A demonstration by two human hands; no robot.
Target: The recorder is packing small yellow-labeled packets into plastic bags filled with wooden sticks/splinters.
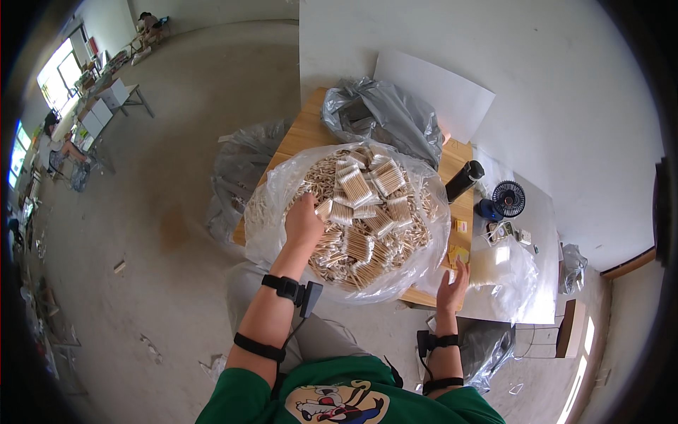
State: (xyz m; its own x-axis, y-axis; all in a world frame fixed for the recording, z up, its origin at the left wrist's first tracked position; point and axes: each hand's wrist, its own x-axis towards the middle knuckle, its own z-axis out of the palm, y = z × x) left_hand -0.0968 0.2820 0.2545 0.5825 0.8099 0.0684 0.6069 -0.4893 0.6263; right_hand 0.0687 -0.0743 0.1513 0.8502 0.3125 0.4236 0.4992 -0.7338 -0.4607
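A large clear plastic bag (265,226) lies wide on the table, its rim rolled outward. It is heaped with loose cotton swabs (409,244) and several wrapped bundles of cotton swabs (356,188). At the left side of the heap my left hand (304,220) has its fingers curled in. One bundle's end shows right beside the thumb and forefinger; what the fingers hold is hidden. Past the bag's lower right edge, my right hand (452,288) is held up, fingers apart and holding nothing, close to a yellow packet (459,256).
A grey plastic bag (385,116) sits at the back of the wooden table (311,106). To the right stand a black bottle (464,181), a small fan (507,199) and a clear bag (514,286) on a white table. Other people sit far left.
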